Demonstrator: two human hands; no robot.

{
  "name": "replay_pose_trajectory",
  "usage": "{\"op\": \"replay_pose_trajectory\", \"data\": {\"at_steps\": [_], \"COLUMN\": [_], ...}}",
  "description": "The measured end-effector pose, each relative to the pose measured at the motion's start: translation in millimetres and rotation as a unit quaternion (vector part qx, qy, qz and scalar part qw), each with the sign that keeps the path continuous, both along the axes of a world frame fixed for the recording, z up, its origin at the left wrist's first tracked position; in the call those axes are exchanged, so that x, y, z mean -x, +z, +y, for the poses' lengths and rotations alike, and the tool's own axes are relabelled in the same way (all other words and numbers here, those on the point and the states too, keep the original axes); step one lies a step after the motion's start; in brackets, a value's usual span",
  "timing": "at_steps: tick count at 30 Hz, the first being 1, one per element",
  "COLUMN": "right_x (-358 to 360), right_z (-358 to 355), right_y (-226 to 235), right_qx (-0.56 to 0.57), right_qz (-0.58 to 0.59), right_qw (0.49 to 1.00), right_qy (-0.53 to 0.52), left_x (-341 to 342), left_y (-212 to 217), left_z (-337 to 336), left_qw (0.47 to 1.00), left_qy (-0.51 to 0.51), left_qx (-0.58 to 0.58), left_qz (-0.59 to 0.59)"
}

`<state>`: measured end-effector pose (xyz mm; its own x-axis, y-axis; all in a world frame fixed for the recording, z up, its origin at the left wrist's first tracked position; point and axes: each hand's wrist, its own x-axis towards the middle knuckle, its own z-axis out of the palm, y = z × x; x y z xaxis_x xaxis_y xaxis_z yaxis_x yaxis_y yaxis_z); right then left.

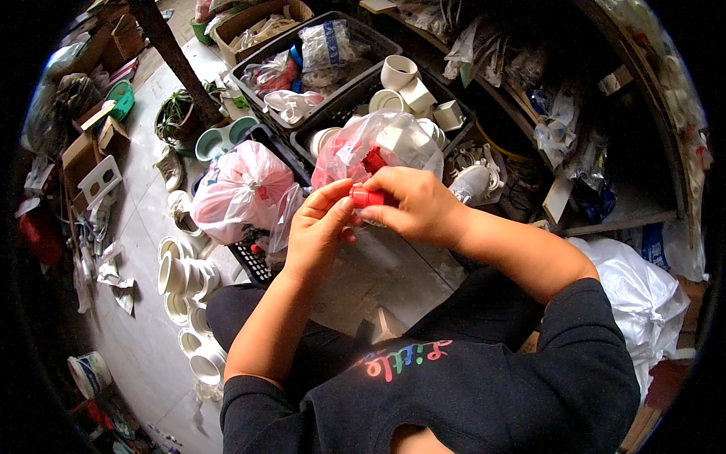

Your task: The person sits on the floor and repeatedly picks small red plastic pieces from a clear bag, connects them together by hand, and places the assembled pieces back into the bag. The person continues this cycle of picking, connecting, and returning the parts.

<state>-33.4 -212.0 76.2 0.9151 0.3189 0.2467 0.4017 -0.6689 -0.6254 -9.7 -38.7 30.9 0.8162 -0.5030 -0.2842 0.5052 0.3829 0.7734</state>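
"Pinching a small red plastic part (pixel 367 197) at mid-view, the bare left hand (pixel 311 227) and right hand (pixel 412 200) meet above a seated person's lap."

"Why two hands?"

"Likely for steadiness: the left fingers close on its left end, while the right fingers grip it from the three o'clock side."

"What sits beyond them?"

"At twelve o'clock, just past the knuckles, a clear bag (pixel 408 144) shows red pieces (pixel 373 160), apparently set there for easy reach."

"Anything in the way?"

"That bag partly blocks the white fittings (pixel 398 72) in a crate at one o'clock. A tied bag (pixel 243 185) bulges at nine; white pipe fittings (pixel 173 274) line the tiled floor (pixel 144 250) at eight, and a shiny white sack (pixel 635 284) slumps at four."
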Motion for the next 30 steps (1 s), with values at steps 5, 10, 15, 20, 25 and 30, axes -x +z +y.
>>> {"op": "replay_pose_trajectory", "data": {"at_steps": [5, 10, 15, 20, 25, 30], "right_x": [-5.8, 1.4, -9.3, -2.4, -1.6, -2.6], "right_z": [-1.4, 2.1, -9.2, -0.2, 2.6, -1.6], "right_y": [9.4, 7.8, 12.5, 5.1, 10.2, 3.6], "right_qx": [-0.247, 0.025, -0.429, -0.012, -0.091, -0.091], "right_qz": [0.377, -0.023, 0.515, -0.069, 0.19, 0.163], "right_qw": [0.888, 0.999, 0.737, 0.998, 0.977, 0.982], "right_qy": [-0.089, 0.021, -0.085, 0.001, -0.038, -0.03], "left_x": [0.4, -0.1, 1.1, -1.2, 0.5, -0.7], "left_y": [0.7, -4.5, -7.2, -5.3, -6.5, -3.6], "left_z": [0.4, 3.6, 4.7, 3.1, 4.2, 4.0], "left_qw": [1.0, 1.0, 0.999, 0.999, 1.0, 1.0], "left_qy": [0.005, -0.021, -0.035, -0.022, -0.017, -0.023], "left_qx": [-0.004, 0.021, 0.01, 0.032, 0.01, 0.009], "left_qz": [-0.011, 0.001, -0.024, 0.016, -0.014, 0.003]}}
